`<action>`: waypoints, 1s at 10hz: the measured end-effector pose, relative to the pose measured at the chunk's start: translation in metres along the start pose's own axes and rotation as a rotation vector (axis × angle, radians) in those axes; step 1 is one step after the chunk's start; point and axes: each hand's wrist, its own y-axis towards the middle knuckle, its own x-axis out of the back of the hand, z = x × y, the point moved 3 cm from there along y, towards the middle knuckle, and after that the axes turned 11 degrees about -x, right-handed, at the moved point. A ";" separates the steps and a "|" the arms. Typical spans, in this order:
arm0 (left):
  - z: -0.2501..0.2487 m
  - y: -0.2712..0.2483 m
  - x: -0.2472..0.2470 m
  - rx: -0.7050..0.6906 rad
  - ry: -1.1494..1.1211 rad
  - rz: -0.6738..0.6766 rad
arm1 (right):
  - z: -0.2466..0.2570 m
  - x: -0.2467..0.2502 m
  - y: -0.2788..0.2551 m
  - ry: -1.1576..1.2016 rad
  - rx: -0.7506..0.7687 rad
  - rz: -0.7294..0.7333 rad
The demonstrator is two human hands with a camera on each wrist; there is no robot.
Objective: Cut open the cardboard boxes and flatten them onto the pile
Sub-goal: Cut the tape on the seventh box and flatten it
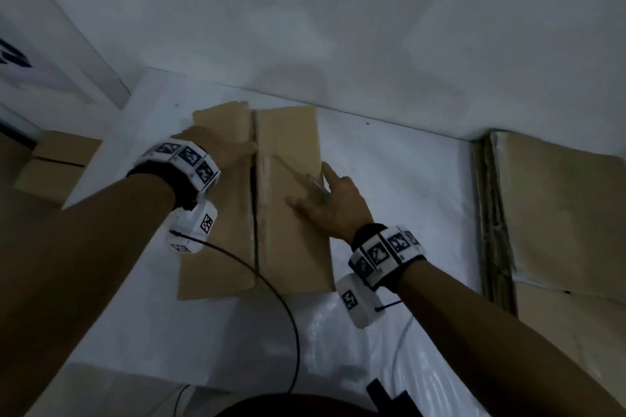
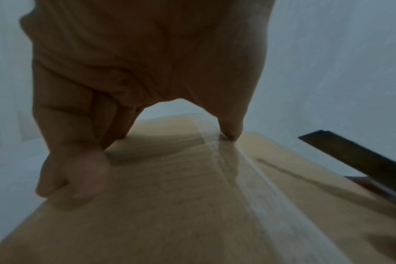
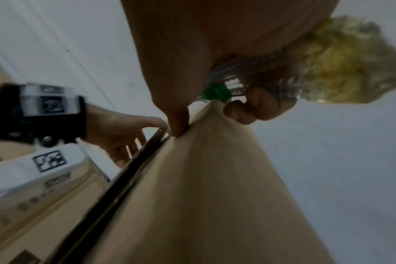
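A brown cardboard box [image 1: 291,139] lies on the white table [image 1: 389,179], its top flaps parted along a dark middle seam [image 1: 254,213]. My left hand [image 1: 223,149] rests on the left flap, fingers spread with their tips on the cardboard [image 2: 170,205] and the thumb on the clear tape strip [image 2: 249,178]. My right hand [image 1: 321,200] lies on the right flap [image 3: 203,196] and grips a silver cutter with a green part [image 3: 224,89], index finger straight. The cutter's blade [image 1: 298,173] points toward the seam.
A pile of flattened cardboard [image 1: 559,213] lies at the table's right end. More boxes [image 1: 57,162] stand low on the left. A black cable [image 1: 271,281] runs from my left wrist over the box. A white wall rises behind. Something blurred and yellow [image 3: 341,59] shows past my right hand.
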 end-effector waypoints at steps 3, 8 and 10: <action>0.022 -0.045 -0.029 -0.453 0.324 0.031 | 0.057 -0.002 0.043 -0.172 0.088 0.033; -0.009 -0.063 -0.041 -0.986 0.894 0.308 | 0.067 0.003 0.033 -0.334 0.180 -0.101; 0.012 -0.075 -0.039 -0.968 0.682 0.188 | 0.041 -0.007 0.020 -0.473 0.191 -0.009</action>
